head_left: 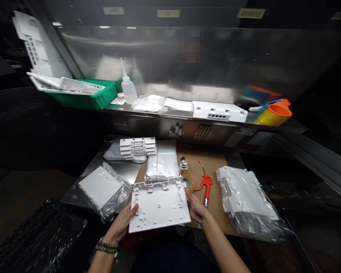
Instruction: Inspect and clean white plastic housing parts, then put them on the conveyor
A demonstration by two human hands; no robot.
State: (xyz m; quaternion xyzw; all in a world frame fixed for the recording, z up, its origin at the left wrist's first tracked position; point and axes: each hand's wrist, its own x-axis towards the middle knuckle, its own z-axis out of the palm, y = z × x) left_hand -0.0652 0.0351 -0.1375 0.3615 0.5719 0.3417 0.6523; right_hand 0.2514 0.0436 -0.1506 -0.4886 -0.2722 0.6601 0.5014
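- White plastic panel: flat, rectangular, dotted with small studs, clips along its far edge; held level above the near edge of the bench
- Left hand closed on its lower left corner; right hand closed on its right edge
- Brown bench top carries a red air gun, bagged white panels to the right, a steel shelf behind; the room around is dark

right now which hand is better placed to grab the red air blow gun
Right. The right hand holds the white plastic panel on the edge nearest the red air blow gun; the left hand grips the far edge, beside the bagged panels.
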